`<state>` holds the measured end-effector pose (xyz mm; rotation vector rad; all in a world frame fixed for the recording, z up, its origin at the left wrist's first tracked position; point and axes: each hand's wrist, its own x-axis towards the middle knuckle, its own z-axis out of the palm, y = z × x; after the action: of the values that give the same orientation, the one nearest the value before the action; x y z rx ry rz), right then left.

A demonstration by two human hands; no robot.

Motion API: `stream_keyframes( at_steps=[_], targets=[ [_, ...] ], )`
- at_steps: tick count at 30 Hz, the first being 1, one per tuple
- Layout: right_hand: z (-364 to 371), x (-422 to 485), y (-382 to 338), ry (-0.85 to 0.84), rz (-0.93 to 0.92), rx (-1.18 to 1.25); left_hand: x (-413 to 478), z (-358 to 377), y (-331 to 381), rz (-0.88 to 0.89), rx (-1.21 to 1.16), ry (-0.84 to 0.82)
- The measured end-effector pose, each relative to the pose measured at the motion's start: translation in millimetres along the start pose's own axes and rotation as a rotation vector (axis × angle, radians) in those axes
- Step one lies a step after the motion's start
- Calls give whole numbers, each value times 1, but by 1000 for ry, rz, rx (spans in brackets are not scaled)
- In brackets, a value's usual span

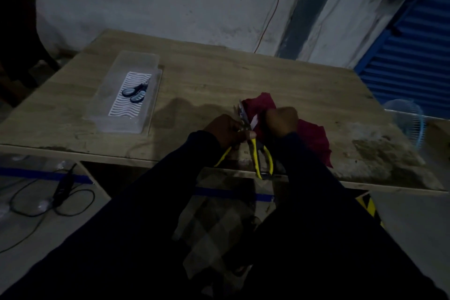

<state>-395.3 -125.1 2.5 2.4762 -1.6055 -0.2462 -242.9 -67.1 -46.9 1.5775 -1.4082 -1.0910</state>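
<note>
Dimly lit, the scene centres on a pair of yellow-handled scissors (256, 153) held just above the near edge of the wooden surface (219, 75). The left hand (226, 129) grips them close to the pivot, fingers curled round the top of the handles. The blades point up and away from the person, while the yellow loops hang down over the surface's front edge. The blades stand slightly parted.

The right hand (282, 122) is bunched into a fist on a red cloth (313, 137), its fingers curled down into the fabric just beside the blades. Part of the cloth rises behind the blades and touches them. The rest lies crumpled on the surface to the right, trailing toward the near edge. Both arms are in dark sleeves.

Well apart, on the left part of the surface, sits a clear tray (146, 57) with a white ribbed mat (121, 107) in its bottom. A smaller pair of scissors (135, 94) with dark, grey-inlaid handles lies on that mat, tips pointing toward the far right.

At the right edge a pale blue fan (409, 124) stands just beyond the surface, with a blue shutter (411, 51) behind it. On the floor to the left, a black cable (60, 187) loops about.
</note>
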Motion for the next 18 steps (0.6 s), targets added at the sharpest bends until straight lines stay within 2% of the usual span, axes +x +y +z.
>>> stream_keyframes(
  at_steps=[1,4,5,7,8,9,12,13,14,15,16,18],
  targets=[
    [-4,1,-3,-19,93,192,-1,-1,1,6,11,6],
    [7,-1,-21,30,190,356,0,-2,-1,16,-34,49],
    [18,0,-22,77,179,313,-1,-3,-2,16,-47,49],
    [19,-6,-18,51,84,221,-2,-2,0,25,-24,23],
    [13,-6,-13,76,139,278,-2,-2,1,30,9,8],
    [10,-3,-6,143,156,343,-1,-2,3,29,36,3],
    [-5,-10,-20,123,272,675,0,0,3,19,10,40],
    [-4,-6,-23,215,281,774,-1,-1,2,17,-6,56],
    [-1,-8,-26,188,314,873,-1,-2,2,19,-16,60],
    [4,-9,-28,135,286,859,-2,-2,1,23,-13,47],
    [4,-9,-25,65,266,749,-2,-3,1,30,3,32],
    [-2,-7,-18,98,353,753,-1,-3,3,39,38,19]
  ],
)
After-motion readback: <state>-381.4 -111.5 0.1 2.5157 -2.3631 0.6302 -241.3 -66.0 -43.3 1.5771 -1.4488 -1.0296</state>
